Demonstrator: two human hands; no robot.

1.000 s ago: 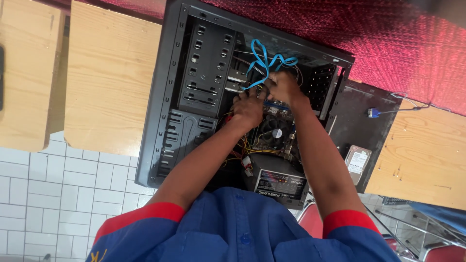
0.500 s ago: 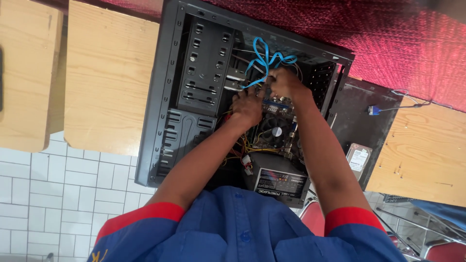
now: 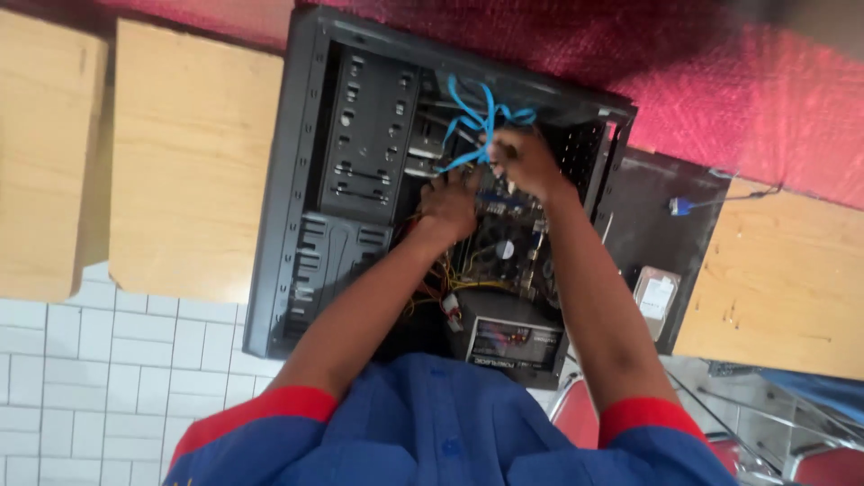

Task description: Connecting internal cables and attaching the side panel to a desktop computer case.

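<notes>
Hardly shifted since before: right hand (image 3: 522, 162) closed on blue cables (image 3: 477, 112) looping up-left, nearer than left hand (image 3: 447, 200), grip unclear

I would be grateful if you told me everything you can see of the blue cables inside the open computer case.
The blue cables are thin, flat, bright blue leads, plastic-coated by the look of them, looped and tangled in a loose bunch in the upper middle of the black computer case. Several strands arc upward and one trails down to the left. The right hand is at the bunch, seemingly gripping it, while the left hand sits just below the trailing strand. Their ends are hidden, so the connections cannot be told.
</notes>
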